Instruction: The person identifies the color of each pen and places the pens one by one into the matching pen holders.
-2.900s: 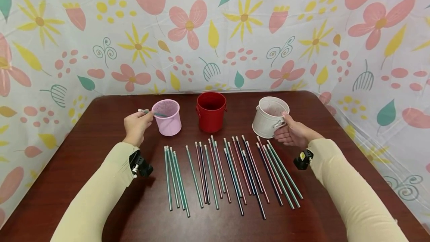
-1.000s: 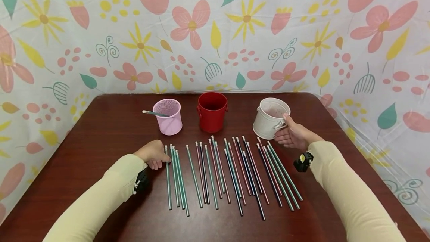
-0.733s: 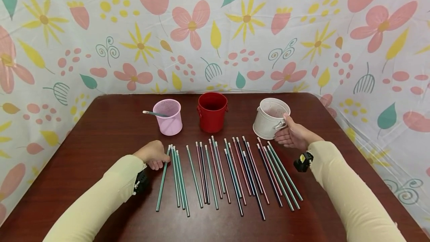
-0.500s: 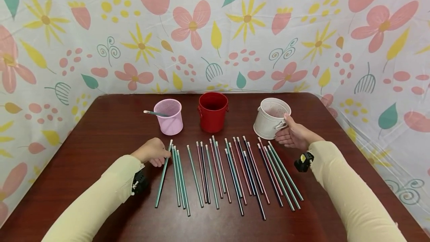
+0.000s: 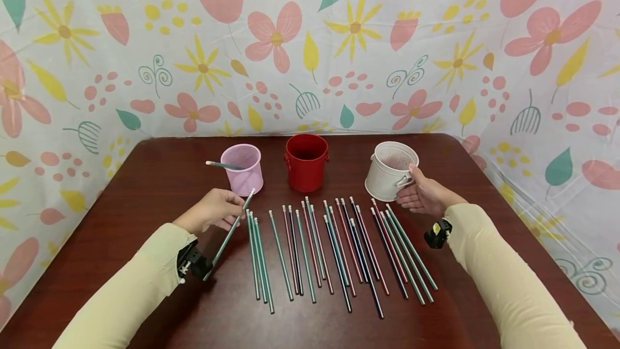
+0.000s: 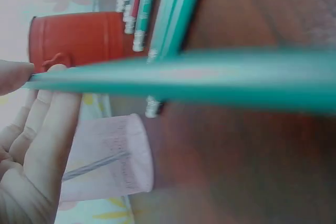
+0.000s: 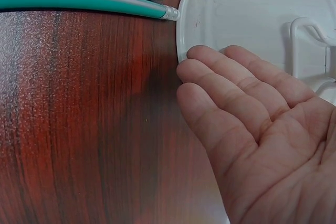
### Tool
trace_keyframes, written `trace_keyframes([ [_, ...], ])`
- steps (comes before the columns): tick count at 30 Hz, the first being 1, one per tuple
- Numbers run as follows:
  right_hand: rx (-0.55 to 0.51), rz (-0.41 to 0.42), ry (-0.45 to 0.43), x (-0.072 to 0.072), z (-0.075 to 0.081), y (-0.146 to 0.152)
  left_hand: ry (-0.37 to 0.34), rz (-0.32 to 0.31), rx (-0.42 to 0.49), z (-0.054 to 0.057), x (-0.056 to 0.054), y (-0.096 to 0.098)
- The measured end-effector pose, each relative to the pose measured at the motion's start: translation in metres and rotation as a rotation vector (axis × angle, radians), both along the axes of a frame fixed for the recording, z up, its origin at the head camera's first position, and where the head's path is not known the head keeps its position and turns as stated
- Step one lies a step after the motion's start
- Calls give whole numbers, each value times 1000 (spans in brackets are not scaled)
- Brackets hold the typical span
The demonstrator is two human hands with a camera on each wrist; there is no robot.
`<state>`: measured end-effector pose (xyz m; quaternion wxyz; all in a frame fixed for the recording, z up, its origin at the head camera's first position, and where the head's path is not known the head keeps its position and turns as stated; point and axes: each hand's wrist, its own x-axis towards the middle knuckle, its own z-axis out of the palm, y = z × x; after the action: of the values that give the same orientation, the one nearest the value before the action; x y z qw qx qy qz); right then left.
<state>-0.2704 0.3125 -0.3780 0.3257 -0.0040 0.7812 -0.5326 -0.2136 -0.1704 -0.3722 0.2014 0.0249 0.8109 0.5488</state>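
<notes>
Thumb and fingers of my left hand [image 5: 215,211] pinch a green pencil [image 5: 226,238] near its white eraser end. The pencil slants, eraser end up and forward, its lower end down by the wrist camera. Just beyond stands the pink mesh pencil cup [image 5: 245,181], a teal pencil [image 5: 222,165] leaning out over its left rim. My right hand [image 5: 425,193] is at the white bucket [image 5: 380,179], thumb by the rim and handle. In the right wrist view its fingers [image 7: 226,100] lie extended along the bucket's side.
A red bucket [image 5: 305,174] stands between the pink cup and the white bucket. Several green pencils [image 5: 259,263] lie right of my left hand, with more green, pink and dark blue pencils [image 5: 358,252] across the middle of the brown table [image 5: 189,316].
My left hand has let go of the teal pencil in the pink cup, come down to the row and picked up its leftmost green pencil, now tilted and raised. The right hand stays put.
</notes>
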Motion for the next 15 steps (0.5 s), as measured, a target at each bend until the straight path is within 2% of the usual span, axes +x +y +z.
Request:
trace_keyframes([
  [4, -13, -5, -3, 0, 1, 0, 32, 50, 96, 14, -2, -2],
  [8, -26, -14, -4, -1, 3, 1, 142, 114, 209, 26, -3, -3],
  [11, -26, -22, -7, -1, 2, 1, 235, 164, 287, 29, -2, -4],
  [15, -18, -29, -14, 0, 0, 0, 314, 249, 399, 31, 1, -3],
])
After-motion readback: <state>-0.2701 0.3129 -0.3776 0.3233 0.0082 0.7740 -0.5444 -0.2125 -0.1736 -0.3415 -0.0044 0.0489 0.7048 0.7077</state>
